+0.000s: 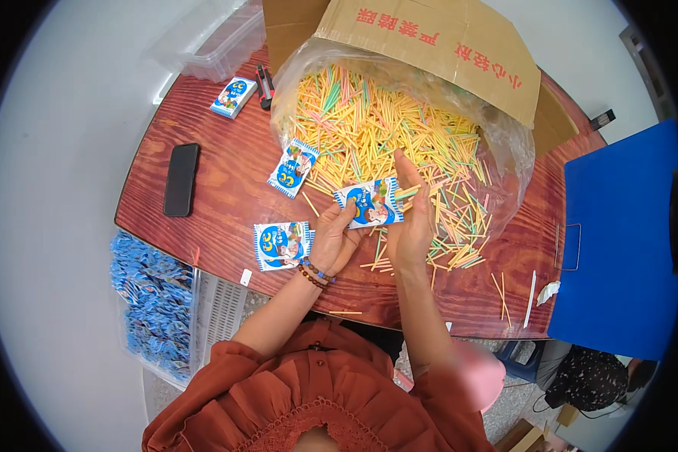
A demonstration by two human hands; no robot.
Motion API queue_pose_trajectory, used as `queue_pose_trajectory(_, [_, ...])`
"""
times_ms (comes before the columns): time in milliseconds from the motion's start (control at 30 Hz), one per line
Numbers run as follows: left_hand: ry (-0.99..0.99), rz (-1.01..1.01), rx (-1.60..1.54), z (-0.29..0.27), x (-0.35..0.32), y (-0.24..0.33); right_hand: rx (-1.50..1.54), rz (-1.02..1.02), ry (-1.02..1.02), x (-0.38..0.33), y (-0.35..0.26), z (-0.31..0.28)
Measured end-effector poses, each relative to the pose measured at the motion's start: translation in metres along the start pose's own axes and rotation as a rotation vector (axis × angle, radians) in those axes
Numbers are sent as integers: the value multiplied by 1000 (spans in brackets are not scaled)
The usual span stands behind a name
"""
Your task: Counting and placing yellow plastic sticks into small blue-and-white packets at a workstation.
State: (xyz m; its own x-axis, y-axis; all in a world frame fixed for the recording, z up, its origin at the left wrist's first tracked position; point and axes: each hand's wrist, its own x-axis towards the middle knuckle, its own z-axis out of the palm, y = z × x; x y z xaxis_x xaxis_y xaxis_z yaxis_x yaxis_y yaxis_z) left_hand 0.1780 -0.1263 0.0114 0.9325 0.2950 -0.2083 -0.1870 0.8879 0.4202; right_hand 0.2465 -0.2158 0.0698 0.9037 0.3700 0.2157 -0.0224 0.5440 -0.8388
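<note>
- Fingers first: the left hand (330, 242) has thumb and fingertips pinched on the lower left corner of a small blue-and-white packet (369, 203), holding it just above the table.
- On the right hand (412, 218) I see the fingers stretched out and close together, lying along the packet's right edge, with a few thin sticks (408, 193) caught between fingers and packet.
- The packet sits between both hands, at the near edge of the stick pile, flat face up towards me.
- Just beyond it, the heap of yellow, pink and green sticks (384, 128) spills out of a clear plastic bag (505, 151) lying in an opened cardboard box (429, 38) at the far side.
- Loose sticks are scattered on the reddish wooden table (226, 188) to the right of the hands.
- To the left I count more packets: one (282, 245) just beside the left wrist, one (293, 167) near the bag's mouth, one (233, 96) far left.
- A black phone (181, 179) lies well to the left, face down or dark.
- A blue board (618, 241) covers the table's right end.
- A crate full of blue packets (154, 301) stands below the table's left edge.
</note>
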Motion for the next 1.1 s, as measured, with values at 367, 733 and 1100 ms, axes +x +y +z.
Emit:
queue_pose_trajectory(367, [-86, 5, -142, -1, 8, -1, -115, 3, -2, 0, 3, 8])
queue_pose_trajectory(733, [-126, 5, -129, 0, 9, 0, -178, -45, -9, 3, -1, 15])
queue_pose_trajectory(1100, [-110, -23, -212, -5, 16, 8, -255, -45, 77, 11, -6, -7])
